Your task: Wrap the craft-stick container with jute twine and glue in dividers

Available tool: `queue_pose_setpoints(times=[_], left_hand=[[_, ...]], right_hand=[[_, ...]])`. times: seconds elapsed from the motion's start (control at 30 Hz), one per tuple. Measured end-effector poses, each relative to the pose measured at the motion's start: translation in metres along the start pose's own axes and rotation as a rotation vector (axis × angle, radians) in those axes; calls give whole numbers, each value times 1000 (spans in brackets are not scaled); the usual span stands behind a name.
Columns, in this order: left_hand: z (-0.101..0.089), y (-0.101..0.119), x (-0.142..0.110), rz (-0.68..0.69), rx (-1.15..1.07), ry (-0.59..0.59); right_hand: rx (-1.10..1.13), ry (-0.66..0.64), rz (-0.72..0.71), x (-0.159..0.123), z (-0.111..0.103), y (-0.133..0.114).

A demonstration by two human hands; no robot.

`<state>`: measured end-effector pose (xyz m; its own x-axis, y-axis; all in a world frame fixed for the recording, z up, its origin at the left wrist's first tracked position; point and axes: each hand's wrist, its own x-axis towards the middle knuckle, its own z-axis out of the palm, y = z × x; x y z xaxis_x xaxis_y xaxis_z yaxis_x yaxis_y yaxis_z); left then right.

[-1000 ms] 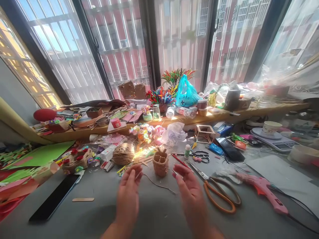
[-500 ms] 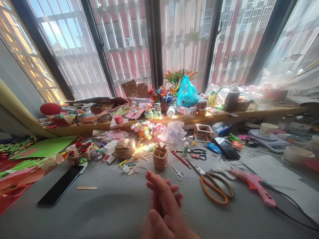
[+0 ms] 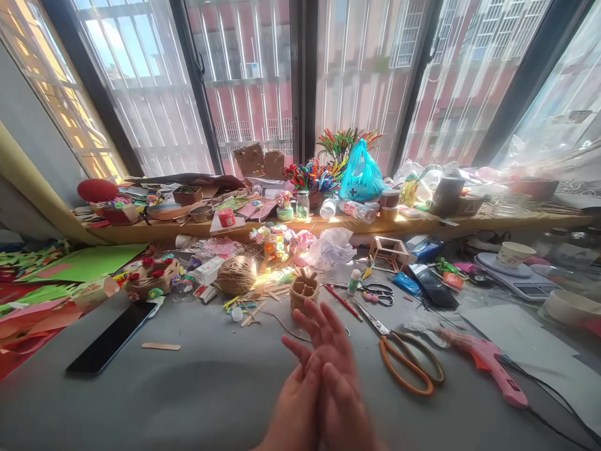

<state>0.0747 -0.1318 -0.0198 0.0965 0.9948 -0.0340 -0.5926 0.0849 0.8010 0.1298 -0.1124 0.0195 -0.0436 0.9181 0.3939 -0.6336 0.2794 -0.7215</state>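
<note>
In front of me my left hand (image 3: 298, 394) and my right hand (image 3: 347, 401) are pressed together, palm against palm, with both thumbs upright on the near side. Outstretched, spread fingers point up and away; some overlap, so which hand each belongs to is partly hidden. No object shows between the hands. Just beyond the fingertips stands a small twine-covered basket (image 3: 300, 294), its lower part partly covered by them. A length of grey cord (image 3: 286, 329) lies beside it. To the right are large scissors with orange handles (image 3: 406, 363) and a red pencil (image 3: 344, 302).
A pink glue gun (image 3: 493, 363) with a cable lies at the right, near a kitchen scale (image 3: 521, 279). At left are a black phone (image 3: 113, 338) and a wooden stick (image 3: 161, 346). A twine ball (image 3: 236, 275) sits behind. Craft supplies crowd the windowsill (image 3: 300, 228).
My hands have shifted slightly right and rotated against each other, and the fingers have spread apart. They now cover the small scissors seen before. The camera view has moved slightly.
</note>
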Motion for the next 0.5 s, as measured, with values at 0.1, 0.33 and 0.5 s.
queue_pose_setpoints(times=[0.1, 0.33, 0.5], left_hand=[[-2, 2, -4, -32, -17, -75], [-7, 7, -18, -33, 79, -36], [2, 3, -23, -127, -12, 19]], right_hand=[[-18, 88, -70, 14, -13, -6], [-194, 134, -128, 14, -35, -2], [-197, 105, -284, -5, -28, 5]])
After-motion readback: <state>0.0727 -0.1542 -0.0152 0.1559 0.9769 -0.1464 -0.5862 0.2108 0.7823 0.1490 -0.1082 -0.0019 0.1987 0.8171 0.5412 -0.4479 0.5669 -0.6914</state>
